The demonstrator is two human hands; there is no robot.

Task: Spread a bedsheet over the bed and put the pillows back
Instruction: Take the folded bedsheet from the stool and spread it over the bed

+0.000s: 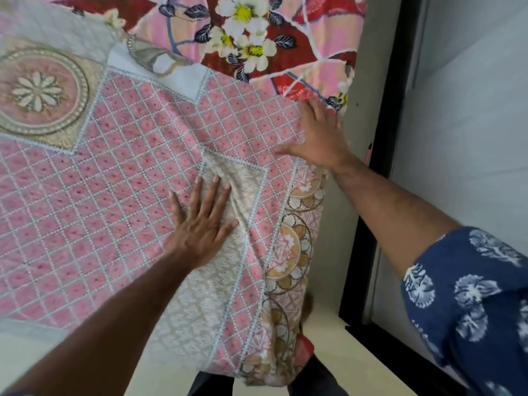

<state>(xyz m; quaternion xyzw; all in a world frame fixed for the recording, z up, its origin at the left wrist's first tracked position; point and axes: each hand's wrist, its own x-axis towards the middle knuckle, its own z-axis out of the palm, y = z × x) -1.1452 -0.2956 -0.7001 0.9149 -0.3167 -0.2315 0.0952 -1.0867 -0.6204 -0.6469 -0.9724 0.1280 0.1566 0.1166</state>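
Both hands, left hand (200, 224) and right hand (317, 135), lie flat and open on the pink sheet (114, 181), gripping nothing; best smoothed outward toward the edge.

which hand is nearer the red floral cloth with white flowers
Right. The right hand lies flat at the edge of the red floral cloth; the left hand presses the pink lattice bedsheet lower down.

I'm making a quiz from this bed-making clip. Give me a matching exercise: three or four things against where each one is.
Things:
1. left hand
2. right hand
3. floral red cloth
4. blue printed sleeve

Places:
A. far end of the bed, top of view
B. flat on the pink lattice bedsheet, mid-frame
C. at the bedsheet's edge nearest the wall
D. lower right corner

Pairs: 1-B, 2-C, 3-A, 4-D
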